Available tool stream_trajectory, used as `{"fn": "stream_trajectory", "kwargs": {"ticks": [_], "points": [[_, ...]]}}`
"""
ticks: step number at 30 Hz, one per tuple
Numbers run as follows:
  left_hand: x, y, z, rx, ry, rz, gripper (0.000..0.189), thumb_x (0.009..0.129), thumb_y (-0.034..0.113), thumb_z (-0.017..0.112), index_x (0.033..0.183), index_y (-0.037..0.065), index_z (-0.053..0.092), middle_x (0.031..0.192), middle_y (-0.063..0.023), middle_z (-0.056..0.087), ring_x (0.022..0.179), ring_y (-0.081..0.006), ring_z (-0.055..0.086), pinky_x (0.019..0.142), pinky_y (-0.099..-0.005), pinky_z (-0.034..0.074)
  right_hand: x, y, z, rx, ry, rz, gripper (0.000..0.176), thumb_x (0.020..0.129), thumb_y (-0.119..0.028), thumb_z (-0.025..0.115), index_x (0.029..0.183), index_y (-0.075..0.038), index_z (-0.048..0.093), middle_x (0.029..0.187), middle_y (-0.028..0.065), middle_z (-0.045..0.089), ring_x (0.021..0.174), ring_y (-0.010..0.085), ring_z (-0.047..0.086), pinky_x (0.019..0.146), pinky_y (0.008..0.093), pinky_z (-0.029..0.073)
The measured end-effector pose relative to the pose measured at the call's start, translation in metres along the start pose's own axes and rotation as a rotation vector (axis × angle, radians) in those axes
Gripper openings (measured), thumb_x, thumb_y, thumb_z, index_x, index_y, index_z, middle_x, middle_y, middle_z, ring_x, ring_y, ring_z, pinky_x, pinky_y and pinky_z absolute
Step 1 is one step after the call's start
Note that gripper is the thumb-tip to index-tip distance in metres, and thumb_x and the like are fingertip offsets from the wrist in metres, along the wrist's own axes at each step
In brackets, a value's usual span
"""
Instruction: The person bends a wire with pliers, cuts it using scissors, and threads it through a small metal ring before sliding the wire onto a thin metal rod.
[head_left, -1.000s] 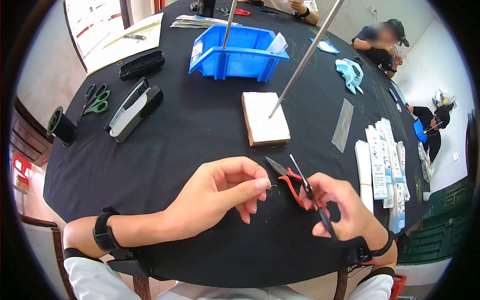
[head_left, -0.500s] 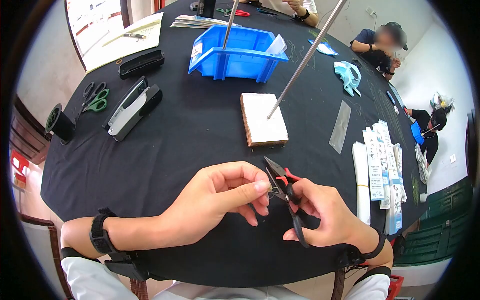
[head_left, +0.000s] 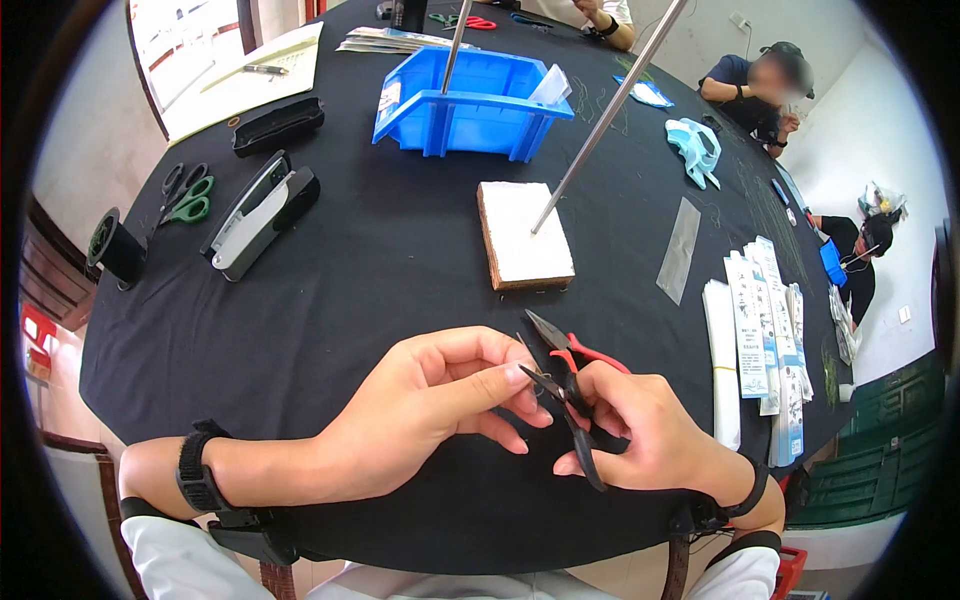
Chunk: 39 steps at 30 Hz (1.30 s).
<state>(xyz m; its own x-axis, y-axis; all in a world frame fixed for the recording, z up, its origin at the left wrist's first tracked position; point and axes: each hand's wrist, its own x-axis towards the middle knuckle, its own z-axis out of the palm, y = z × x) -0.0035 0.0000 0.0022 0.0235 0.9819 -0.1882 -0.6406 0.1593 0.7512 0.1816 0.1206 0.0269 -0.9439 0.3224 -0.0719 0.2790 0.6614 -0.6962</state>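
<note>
My left hand (head_left: 455,385) is closed in a pinch at the front middle of the table. Between its thumb and fingertips is a fine thread-like line, with a small loop beside the fingertips; its exact form is too small to make out. My right hand (head_left: 645,425) is closed around black-handled scissors (head_left: 586,450). Their pointed tips reach the left thumb and the fine loop. Just beyond both hands lie needle-nose pliers (head_left: 548,332) with red grips, partly hidden behind the scissors and right fingers.
A white-topped block (head_left: 522,225) with a slanted metal rod (head_left: 610,115) stands ahead. Behind it is a blue bin (head_left: 465,125). A stapler (head_left: 258,225), green scissors (head_left: 190,205) and a thread spool (head_left: 118,250) lie left; printed packets (head_left: 765,330) lie right. Other people sit across the table.
The scissors in my right hand have shifted slightly left, and their tips now reach closer to my left thumb. My left hand keeps its pinch.
</note>
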Motion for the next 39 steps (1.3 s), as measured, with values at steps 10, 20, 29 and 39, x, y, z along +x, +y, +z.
{"fn": "stream_trajectory", "kwargs": {"ticks": [10,20,29,39], "points": [[-0.0003,0.0006,0.0027,0.008,0.029,0.015,0.009,0.091,0.008,0.051,0.093,0.001,0.055,0.096,-0.0117,0.060,0.089,-0.0221,0.063,0.072,-0.0318,0.055,0.0005,-0.0021,0.0027,0.069,-0.015,0.026,0.042,0.068,-0.033,0.077,0.078,-0.004,0.048,0.060,0.0025,0.050,0.049,0.0135,0.047,0.046,0.0254,0.037],[0.0003,0.0009,0.0030,0.023,0.032,0.014,0.012,0.091,0.010,0.050,0.094,0.000,0.055,0.094,-0.0135,0.061,0.089,-0.0215,0.063,0.078,-0.0314,0.054,0.0008,-0.0036,0.0022,0.089,-0.046,0.062,0.041,0.069,-0.033,0.076,0.076,-0.005,0.047,0.061,0.0021,0.049,0.050,0.0128,0.047,0.046,0.0251,0.037],[0.0005,-0.0001,0.0030,0.016,0.033,0.029,0.012,0.091,0.010,0.050,0.094,-0.001,0.055,0.090,-0.0127,0.061,0.088,-0.0217,0.064,0.079,-0.0317,0.054,-0.0006,-0.0039,0.0024,0.085,-0.059,0.063,0.038,0.071,-0.031,0.074,0.076,-0.004,0.047,0.061,0.0042,0.051,0.050,0.0150,0.050,0.048,0.0255,0.039],[0.0001,-0.0003,0.0043,0.025,0.032,0.044,0.013,0.092,0.011,0.049,0.094,-0.001,0.055,0.088,-0.0111,0.060,0.087,-0.0210,0.064,0.079,-0.0318,0.053,-0.0014,-0.0020,0.0057,0.096,-0.027,0.036,0.034,0.075,-0.026,0.074,0.075,-0.004,0.048,0.056,0.0020,0.047,0.046,0.0115,0.046,0.045,0.0237,0.035]]}}
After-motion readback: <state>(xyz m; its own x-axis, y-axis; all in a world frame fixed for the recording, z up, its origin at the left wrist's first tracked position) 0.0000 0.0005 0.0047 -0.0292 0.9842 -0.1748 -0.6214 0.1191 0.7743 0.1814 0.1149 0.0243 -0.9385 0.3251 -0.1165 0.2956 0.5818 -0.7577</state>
